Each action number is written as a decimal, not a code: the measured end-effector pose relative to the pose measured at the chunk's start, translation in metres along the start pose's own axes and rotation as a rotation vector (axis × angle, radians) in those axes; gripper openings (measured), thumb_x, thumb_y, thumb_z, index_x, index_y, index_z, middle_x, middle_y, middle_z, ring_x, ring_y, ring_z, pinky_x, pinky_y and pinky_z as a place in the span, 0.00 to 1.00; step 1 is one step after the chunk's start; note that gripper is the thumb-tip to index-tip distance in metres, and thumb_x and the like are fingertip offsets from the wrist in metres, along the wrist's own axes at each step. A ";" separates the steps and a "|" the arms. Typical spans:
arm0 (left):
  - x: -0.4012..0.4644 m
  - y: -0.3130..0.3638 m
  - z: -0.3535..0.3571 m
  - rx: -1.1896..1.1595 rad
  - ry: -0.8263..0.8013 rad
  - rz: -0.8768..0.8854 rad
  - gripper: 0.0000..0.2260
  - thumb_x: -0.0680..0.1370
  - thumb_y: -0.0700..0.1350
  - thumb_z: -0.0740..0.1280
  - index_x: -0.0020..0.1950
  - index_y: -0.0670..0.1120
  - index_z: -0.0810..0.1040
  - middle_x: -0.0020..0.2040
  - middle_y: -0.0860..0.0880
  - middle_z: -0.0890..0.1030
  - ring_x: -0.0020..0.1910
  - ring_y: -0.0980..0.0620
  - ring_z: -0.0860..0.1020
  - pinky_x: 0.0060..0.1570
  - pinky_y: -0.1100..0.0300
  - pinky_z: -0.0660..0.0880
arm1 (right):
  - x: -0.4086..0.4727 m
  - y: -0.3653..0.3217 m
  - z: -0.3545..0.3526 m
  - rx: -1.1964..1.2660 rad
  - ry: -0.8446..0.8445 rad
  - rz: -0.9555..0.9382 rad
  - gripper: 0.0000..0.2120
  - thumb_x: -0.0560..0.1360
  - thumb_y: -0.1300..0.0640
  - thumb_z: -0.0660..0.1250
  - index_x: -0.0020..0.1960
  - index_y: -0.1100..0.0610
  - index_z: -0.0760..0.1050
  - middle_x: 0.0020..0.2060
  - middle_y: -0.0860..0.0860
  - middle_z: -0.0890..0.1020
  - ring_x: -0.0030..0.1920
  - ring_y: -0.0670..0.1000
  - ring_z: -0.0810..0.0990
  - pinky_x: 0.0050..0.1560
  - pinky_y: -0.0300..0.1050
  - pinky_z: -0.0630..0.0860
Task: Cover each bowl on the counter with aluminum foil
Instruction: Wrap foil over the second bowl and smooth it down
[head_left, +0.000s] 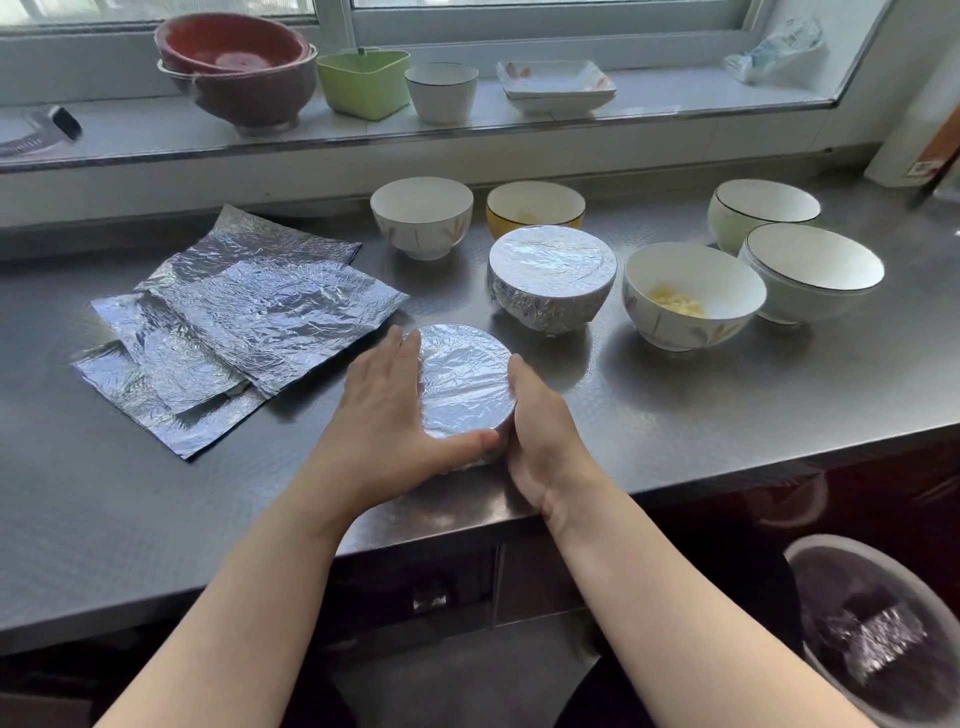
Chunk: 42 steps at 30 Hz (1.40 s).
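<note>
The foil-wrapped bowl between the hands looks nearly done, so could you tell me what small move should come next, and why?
Probably let go and take a sheet from the foil pile. The near bowl already has foil smooth over its top and sides, with the left hand and right hand pressing its sides. Five bowls, such as the one with yellow food, are uncovered.

light: i see bright daylight from the window (519, 10)
glare: sheen on counter (675, 415)
edges: wide-angle bending, soft corners

From the near foil-wrapped bowl (462, 382), we see bare worktop (675, 405) open at 3 o'clock. Foil sheets (244, 317) lie at 9, a second wrapped bowl (551, 278) blocks 1, and 5 open bowls crowd 12 to 2.
</note>
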<state>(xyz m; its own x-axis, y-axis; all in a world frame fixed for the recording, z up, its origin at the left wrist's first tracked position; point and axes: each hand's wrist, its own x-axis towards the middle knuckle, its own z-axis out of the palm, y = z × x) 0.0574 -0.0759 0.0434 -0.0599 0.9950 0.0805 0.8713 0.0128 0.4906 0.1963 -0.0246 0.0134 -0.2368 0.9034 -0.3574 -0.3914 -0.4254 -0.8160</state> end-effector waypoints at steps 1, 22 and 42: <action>0.000 0.000 0.000 -0.013 0.001 0.001 0.61 0.55 0.78 0.60 0.81 0.48 0.47 0.81 0.51 0.48 0.78 0.53 0.46 0.73 0.58 0.47 | 0.001 -0.001 -0.001 -0.013 -0.012 -0.001 0.20 0.83 0.49 0.53 0.59 0.61 0.78 0.52 0.59 0.85 0.53 0.57 0.84 0.56 0.54 0.80; -0.008 -0.011 -0.007 -0.207 0.048 -0.022 0.60 0.54 0.73 0.68 0.80 0.52 0.52 0.79 0.53 0.56 0.77 0.54 0.53 0.74 0.56 0.53 | -0.011 -0.037 -0.005 -0.338 -0.256 0.081 0.24 0.82 0.42 0.54 0.63 0.59 0.76 0.48 0.50 0.84 0.43 0.44 0.84 0.39 0.35 0.79; -0.005 0.017 0.016 0.007 0.089 -0.135 0.58 0.61 0.73 0.68 0.80 0.52 0.42 0.80 0.48 0.44 0.76 0.40 0.49 0.74 0.46 0.54 | -0.063 0.009 0.009 -0.196 0.060 -0.410 0.25 0.84 0.50 0.53 0.79 0.52 0.54 0.76 0.40 0.59 0.72 0.35 0.60 0.71 0.35 0.56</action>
<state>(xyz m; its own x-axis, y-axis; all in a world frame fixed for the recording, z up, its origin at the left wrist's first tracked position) 0.0805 -0.0788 0.0376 -0.2191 0.9715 0.0906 0.8559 0.1468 0.4959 0.1999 -0.0861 0.0322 -0.0436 0.9990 -0.0082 -0.2655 -0.0195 -0.9639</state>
